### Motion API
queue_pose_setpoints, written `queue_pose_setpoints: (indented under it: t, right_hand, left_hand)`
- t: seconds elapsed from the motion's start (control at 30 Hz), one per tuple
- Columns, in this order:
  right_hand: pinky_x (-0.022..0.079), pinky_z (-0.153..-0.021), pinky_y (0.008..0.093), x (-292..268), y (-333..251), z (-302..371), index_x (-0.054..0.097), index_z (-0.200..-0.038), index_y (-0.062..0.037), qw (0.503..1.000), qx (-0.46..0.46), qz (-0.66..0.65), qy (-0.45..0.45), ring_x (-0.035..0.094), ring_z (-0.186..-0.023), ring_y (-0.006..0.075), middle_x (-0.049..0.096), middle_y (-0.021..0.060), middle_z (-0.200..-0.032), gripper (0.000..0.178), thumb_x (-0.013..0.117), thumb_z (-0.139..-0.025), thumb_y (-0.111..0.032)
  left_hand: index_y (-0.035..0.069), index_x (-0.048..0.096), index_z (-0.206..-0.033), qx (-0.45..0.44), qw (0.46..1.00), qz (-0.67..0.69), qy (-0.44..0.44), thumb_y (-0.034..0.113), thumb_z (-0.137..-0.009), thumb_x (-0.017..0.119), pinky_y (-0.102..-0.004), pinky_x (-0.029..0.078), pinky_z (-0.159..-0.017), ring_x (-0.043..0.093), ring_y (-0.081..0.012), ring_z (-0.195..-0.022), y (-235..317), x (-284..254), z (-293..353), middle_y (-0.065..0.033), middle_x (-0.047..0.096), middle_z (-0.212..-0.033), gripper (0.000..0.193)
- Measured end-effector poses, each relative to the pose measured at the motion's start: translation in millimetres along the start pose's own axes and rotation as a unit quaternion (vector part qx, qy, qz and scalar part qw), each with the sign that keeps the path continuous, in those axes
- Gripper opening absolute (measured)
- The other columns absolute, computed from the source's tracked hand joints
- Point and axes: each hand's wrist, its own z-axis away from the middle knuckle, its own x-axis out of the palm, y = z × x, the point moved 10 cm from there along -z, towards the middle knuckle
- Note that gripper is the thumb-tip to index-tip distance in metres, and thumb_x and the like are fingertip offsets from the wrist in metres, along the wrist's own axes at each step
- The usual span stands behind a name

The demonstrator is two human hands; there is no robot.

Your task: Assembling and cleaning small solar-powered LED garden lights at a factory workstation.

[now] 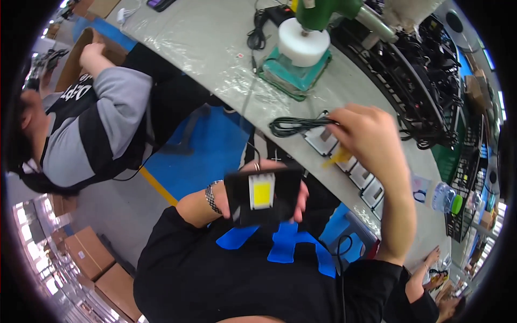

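Note:
My left hand (260,165), below a metal-band watch (212,198), is closed around a flat black rectangular device (237,199) held in front of my chest. A white-framed yellow rectangle (262,192) shows on the device's face. Over the table's near edge, my right hand (362,126) pinches a coiled bundle of black cable (296,126), its loops hanging to the left. Just under that hand is a small yellow object (338,156), whose kind I cannot make out. A row of flat white-and-black pieces (360,175) lies along the table beneath my right forearm.
The grey table (215,59) carries a green press with a white round head (304,43) above a teal base (296,75). A black rack of cables (409,81) lines the right. A water bottle (444,198) lies nearby. A co-worker (102,118) sits at left; cartons (91,253) stand behind.

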Motion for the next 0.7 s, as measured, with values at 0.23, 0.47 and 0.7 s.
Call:
queue_pose_setpoints:
  t: [0.23,0.47,0.7]
  right_hand:
    - [0.051,-0.073,0.0344,47.1,3.1,-38.0,0.059,-0.110,-0.0050,0.990,0.064,-0.113,0.045,0.064,-0.084,0.0272,0.065,0.0169,-0.096,0.026,0.061,-0.086,-0.015]
    - [0.052,-0.077,0.0276,38.1,-4.7,0.1,0.045,-0.123,-0.0003,0.827,0.157,-0.530,0.107,0.060,-0.095,0.0154,0.060,0.0091,-0.106,0.042,0.061,-0.083,0.000]
    - [0.051,-0.079,0.0321,29.5,-35.6,-1.0,0.066,-0.097,-0.0003,0.938,0.015,-0.264,0.224,0.064,-0.090,0.0250,0.063,0.0133,-0.105,0.022,0.069,-0.076,0.004]
  left_hand:
    - [0.000,0.043,-0.133,0.338,0.907,-0.153,0.199,0.041,-0.071,0.080,-0.0382,0.044,-0.103,0.058,-0.0252,-0.114,75.4,-69.1,31.3,-0.0169,0.056,-0.126,0.083]
    - [-0.003,0.046,-0.129,0.329,0.914,-0.136,0.195,0.037,-0.073,0.078,-0.0352,0.047,-0.098,0.059,-0.0210,-0.112,75.8,-79.9,11.7,-0.0128,0.059,-0.121,0.075]
    - [-0.001,0.040,-0.135,0.267,0.933,-0.147,0.193,0.050,-0.074,0.072,-0.0381,0.043,-0.102,0.052,-0.0243,-0.121,63.1,-74.9,-11.3,-0.0132,0.053,-0.128,0.086]
